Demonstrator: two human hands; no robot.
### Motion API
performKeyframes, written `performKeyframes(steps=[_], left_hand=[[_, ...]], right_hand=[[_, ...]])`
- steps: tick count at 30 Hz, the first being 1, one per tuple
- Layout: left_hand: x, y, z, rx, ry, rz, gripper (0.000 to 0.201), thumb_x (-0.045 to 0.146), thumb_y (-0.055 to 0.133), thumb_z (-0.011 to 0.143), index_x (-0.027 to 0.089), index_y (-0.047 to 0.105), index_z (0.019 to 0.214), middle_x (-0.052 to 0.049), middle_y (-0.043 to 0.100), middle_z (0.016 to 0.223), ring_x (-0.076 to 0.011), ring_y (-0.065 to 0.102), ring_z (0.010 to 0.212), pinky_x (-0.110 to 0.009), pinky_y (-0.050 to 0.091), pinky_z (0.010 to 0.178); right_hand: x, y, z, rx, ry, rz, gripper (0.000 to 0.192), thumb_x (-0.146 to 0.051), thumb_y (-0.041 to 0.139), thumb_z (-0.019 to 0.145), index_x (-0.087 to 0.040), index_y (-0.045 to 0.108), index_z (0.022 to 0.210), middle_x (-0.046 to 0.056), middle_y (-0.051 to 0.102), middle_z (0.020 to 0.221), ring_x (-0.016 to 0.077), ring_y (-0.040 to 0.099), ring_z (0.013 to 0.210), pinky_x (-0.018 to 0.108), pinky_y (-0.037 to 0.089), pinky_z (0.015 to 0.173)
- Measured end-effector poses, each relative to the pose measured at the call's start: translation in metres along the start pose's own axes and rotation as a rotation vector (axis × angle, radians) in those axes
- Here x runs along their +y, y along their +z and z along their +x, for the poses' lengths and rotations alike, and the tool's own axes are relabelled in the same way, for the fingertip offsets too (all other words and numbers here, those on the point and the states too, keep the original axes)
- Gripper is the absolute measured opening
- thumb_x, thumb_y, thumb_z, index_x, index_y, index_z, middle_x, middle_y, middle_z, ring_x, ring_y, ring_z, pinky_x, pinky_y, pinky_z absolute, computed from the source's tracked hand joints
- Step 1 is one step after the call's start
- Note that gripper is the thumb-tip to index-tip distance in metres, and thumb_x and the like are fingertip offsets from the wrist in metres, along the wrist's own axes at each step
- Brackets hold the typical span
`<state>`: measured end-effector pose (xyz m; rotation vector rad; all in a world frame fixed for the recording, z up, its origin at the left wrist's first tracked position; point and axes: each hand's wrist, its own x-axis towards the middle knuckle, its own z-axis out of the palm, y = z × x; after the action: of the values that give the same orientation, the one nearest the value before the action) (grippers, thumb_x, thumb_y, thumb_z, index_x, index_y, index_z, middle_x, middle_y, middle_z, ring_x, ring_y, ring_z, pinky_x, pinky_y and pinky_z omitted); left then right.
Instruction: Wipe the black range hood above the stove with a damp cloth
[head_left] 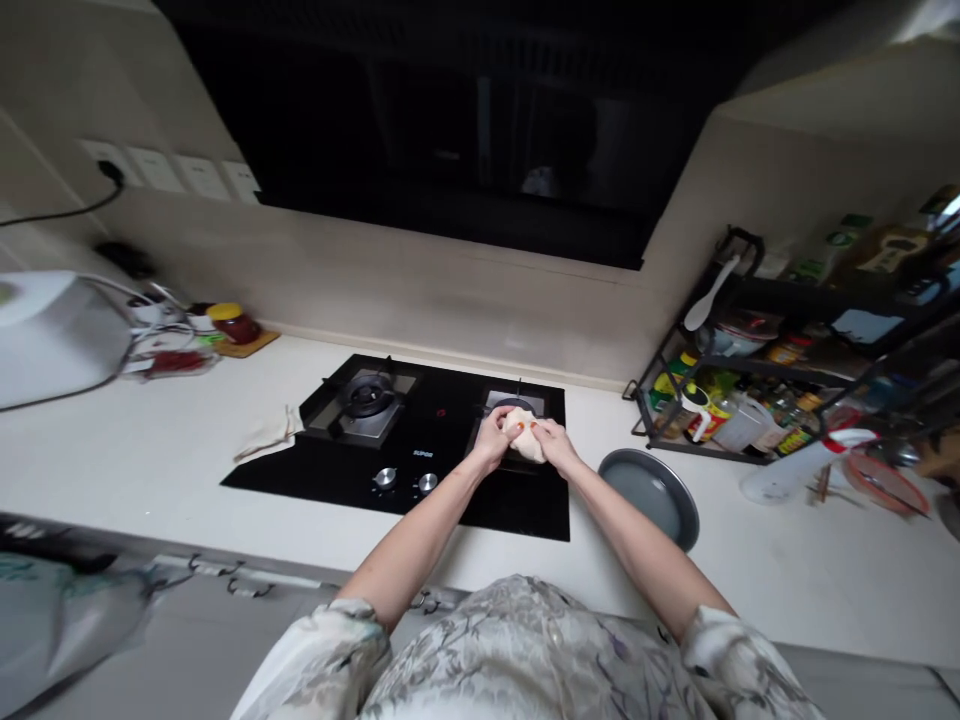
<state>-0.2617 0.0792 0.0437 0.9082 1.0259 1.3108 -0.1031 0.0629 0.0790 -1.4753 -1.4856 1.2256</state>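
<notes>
Gripping a pale cloth (pixel 525 436) (over the right burner (pixel 514 408)), both hands' fingers (pixel 501 428) closed.

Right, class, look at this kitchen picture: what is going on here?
A person stands at a white counter and holds a pale, doughy lump with both hands, left hand and right hand, over the right burner of a black gas hob. A grey plate lies to the right, and a folded cloth lies left of the hob.

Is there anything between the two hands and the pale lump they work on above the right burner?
Nothing visible: the left hand and right hand both already grip the pale lump directly, over the right burner.
</notes>
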Motion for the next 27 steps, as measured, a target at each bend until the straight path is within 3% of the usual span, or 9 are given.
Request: performKeyframes(steps=[4, 8, 12, 16, 19, 22, 24, 27], left_hand=[[0.018, -0.060, -0.002, 0.049, 0.034, 0.042, 0.044, 0.017, 0.094, 0.064, 0.013, 0.074, 0.104, -0.006, 0.075, 0.093, -0.0199, 0.070, 0.087, -0.025, 0.056, 0.079], [0.034, -0.115, -0.009, 0.057, 0.011, 0.045, 0.042, 0.038, 0.097, 0.067, 0.012, 0.074, 0.092, -0.007, 0.074, 0.086, -0.0215, 0.069, 0.082, -0.027, 0.054, 0.075], [0.042, -0.136, -0.019, -0.104, -0.030, -0.018, 0.069, 0.059, 0.097, 0.066, 0.010, 0.075, 0.108, -0.012, 0.076, 0.096, -0.0250, 0.072, 0.090, -0.030, 0.056, 0.083], [0.047, -0.145, -0.028, -0.317, -0.063, -0.016, 0.072, 0.049, 0.100, 0.062, 0.009, 0.076, 0.117, -0.014, 0.075, 0.099, -0.0248, 0.072, 0.091, -0.031, 0.055, 0.086], [0.049, -0.163, -0.029, -0.416, -0.054, 0.282, 0.051, 0.036, 0.093, 0.068, 0.012, 0.079, 0.111, -0.007, 0.071, 0.088, -0.0195, 0.066, 0.082, -0.027, 0.051, 0.079], [0.050, -0.181, -0.028, -0.386, -0.059, 0.567, 0.019, 0.023, 0.087, 0.063, 0.014, 0.076, 0.075, 0.002, 0.056, 0.063, -0.0156, 0.055, 0.067, -0.024, 0.042, 0.069], [0.053, -0.190, -0.027, -0.350, -0.048, 0.600, 0.017, 0.021, 0.085, 0.063, 0.015, 0.069, 0.059, 0.003, 0.049, 0.056, -0.0144, 0.049, 0.063, -0.024, 0.036, 0.065], [0.063, -0.198, -0.026, -0.285, 0.027, 0.600, 0.019, 0.030, 0.084, 0.068, 0.016, 0.071, 0.064, 0.000, 0.059, 0.068, -0.0159, 0.052, 0.070, -0.023, 0.039, 0.068]], right_hand=[[-0.021, 0.022, 0.015, 0.093, 0.011, 0.088, 0.023, -0.024, 0.055, 0.087, -0.011, 0.067, 0.103, 0.004, 0.064, 0.100, 0.0047, 0.056, 0.090, 0.008, 0.046, 0.081], [-0.032, 0.042, 0.018, 0.085, 0.142, 0.220, 0.031, -0.031, 0.060, 0.087, -0.012, 0.062, 0.112, 0.001, 0.057, 0.080, 0.0031, 0.051, 0.069, 0.010, 0.041, 0.066], [-0.031, 0.083, 0.005, -0.076, 0.270, 0.379, 0.053, -0.042, 0.081, 0.074, -0.014, 0.062, 0.114, 0.004, 0.065, 0.087, 0.0094, 0.061, 0.072, 0.019, 0.051, 0.068], [-0.036, 0.110, -0.001, -0.112, 0.236, 0.521, 0.059, -0.040, 0.087, 0.057, -0.012, 0.060, 0.101, 0.006, 0.066, 0.086, 0.0108, 0.061, 0.073, 0.021, 0.051, 0.069], [-0.045, 0.096, 0.004, -0.031, 0.159, 0.557, 0.060, -0.030, 0.085, 0.046, -0.012, 0.056, 0.096, 0.003, 0.064, 0.086, 0.0083, 0.059, 0.071, 0.018, 0.048, 0.067], [-0.057, 0.066, 0.006, 0.017, 0.098, 0.528, 0.061, -0.026, 0.083, 0.042, -0.013, 0.055, 0.094, -0.001, 0.059, 0.080, 0.0062, 0.054, 0.068, 0.017, 0.045, 0.065], [-0.062, 0.049, 0.005, 0.025, 0.067, 0.471, 0.059, -0.027, 0.084, 0.043, -0.012, 0.060, 0.095, -0.002, 0.058, 0.079, 0.0048, 0.052, 0.068, 0.016, 0.042, 0.065], [-0.062, 0.035, 0.003, -0.009, 0.059, 0.355, 0.056, -0.025, 0.084, 0.047, -0.010, 0.070, 0.099, 0.000, 0.063, 0.085, 0.0048, 0.053, 0.073, 0.014, 0.040, 0.067]])
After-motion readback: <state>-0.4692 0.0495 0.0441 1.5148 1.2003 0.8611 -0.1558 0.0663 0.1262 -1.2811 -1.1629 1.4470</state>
